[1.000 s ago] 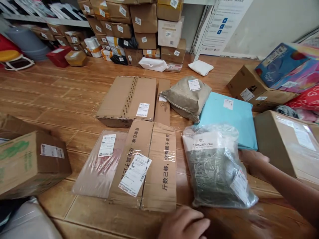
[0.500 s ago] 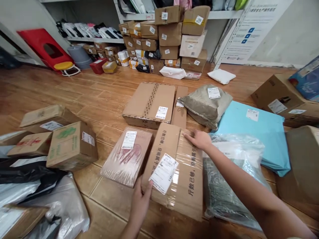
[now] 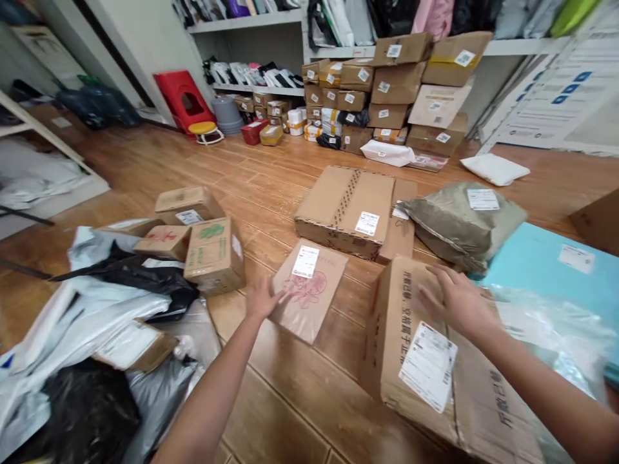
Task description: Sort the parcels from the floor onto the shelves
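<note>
My left hand (image 3: 264, 298), fingers spread, is at the left edge of a flat brown carton (image 3: 312, 306) with red print and a white label. Whether the fingertips touch it I cannot tell. Over the top of a large cardboard box (image 3: 471, 393) with black lettering and a white label lies my right hand (image 3: 459, 303), fingers stretched out and somewhat blurred. Beyond the flat carton rests a wide taped box (image 3: 333, 200), with a narrow carton (image 3: 400, 232) along its right side. An olive-grey wrapped parcel (image 3: 459, 222) sits past my right hand.
On the left are a box with green print (image 3: 215, 258) and a heap of plastic mailers (image 3: 87, 399). A light-blue parcel (image 3: 536, 258) and a clear plastic bag (image 3: 551, 328) lie at right. Boxes (image 3: 396, 84) are stacked before the shelves (image 3: 251, 24); a red stool (image 3: 178, 90) stands farther left.
The view has swung left. My left hand has let go of the large lettered box and moved left to the flat carton. My right hand stays on the large box's top.
</note>
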{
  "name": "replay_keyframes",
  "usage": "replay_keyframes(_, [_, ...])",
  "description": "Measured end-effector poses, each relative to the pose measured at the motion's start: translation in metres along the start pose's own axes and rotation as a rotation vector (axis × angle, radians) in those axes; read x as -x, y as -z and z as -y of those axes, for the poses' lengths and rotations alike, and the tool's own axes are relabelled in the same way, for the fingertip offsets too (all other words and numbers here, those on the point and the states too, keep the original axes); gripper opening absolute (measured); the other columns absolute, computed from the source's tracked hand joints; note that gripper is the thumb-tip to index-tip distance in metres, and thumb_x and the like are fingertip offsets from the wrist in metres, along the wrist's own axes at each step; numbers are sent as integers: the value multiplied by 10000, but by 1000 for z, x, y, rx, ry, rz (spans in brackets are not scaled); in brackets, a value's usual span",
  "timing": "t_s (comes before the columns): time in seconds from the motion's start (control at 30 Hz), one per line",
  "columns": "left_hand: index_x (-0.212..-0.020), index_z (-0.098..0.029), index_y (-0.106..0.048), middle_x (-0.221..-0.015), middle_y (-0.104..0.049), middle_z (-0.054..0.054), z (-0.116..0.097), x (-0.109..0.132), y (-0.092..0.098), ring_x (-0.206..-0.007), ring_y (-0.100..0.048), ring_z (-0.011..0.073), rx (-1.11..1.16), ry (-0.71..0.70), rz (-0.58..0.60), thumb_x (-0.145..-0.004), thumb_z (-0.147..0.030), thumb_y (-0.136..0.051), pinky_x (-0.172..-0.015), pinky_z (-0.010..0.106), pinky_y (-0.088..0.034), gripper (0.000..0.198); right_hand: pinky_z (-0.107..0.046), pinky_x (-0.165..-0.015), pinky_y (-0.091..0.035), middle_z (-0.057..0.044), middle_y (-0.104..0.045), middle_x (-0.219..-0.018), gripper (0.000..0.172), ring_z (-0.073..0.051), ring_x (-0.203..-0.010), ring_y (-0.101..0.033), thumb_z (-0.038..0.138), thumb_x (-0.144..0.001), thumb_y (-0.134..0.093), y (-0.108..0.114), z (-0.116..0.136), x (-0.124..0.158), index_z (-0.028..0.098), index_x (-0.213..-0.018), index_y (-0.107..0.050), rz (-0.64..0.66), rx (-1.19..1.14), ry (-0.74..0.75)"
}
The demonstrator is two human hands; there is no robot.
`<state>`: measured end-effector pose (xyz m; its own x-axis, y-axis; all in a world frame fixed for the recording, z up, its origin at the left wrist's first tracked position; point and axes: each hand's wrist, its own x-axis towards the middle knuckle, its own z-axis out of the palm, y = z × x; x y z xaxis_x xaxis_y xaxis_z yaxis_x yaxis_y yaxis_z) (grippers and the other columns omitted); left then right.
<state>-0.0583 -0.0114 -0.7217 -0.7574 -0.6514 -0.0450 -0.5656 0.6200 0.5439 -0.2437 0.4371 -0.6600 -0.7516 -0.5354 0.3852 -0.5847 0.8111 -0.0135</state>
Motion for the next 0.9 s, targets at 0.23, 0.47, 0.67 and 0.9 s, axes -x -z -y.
replay_keyframes(0.23, [-1494, -223, -376, -1500, -511, 140, 39, 8, -14, -1335, -501, 297, 163, -85, 87, -712, -419, -791, -1057, 361, -410, 906, -535, -1183, -371, -110, -580, -1396, 357, -276, -1271, -560, 421, -953, -528, 20, 141, 31, 266, -1270, -578, 96, -235, 423])
replay_keyframes(0.47, [-1513, -221, -397, -1508, -509, 149, 27, 42, -34, -1376, -467, 291, 211, -250, 285, -770, -308, -723, -1190, 434, -281, 816, -542, -1118, -443, -201, -517, -1459, 498, -346, -1369, -470, 373, -943, -487, -70, 327, 16, 143, -1384, -515, 138, -229, 276])
replay_keyframes(0.67, [-1532, -95, -321, -1659, -145, 274, 83, -59, 93, -1529, 26, 453, 115, -138, -193, -876, -425, -612, -1181, 670, 52, 790, -651, -1136, -357, -298, -394, -1540, 641, -477, -1442, -333, 418, -856, -625, -134, 362, 32, 65, -1383, -533, 140, -57, 167])
replay_keyframes(0.9, [-1450, 136, -151, -1547, 68, 474, 125, -140, 154, -1416, -23, 617, -185, 339, -131, -668, -655, -730, -1030, 755, -185, 1254, -650, -1168, -325, -267, -433, -1503, 543, -425, -1408, -390, 232, -842, -582, -127, 385, 53, 111, -1369, -542, 243, -256, 410])
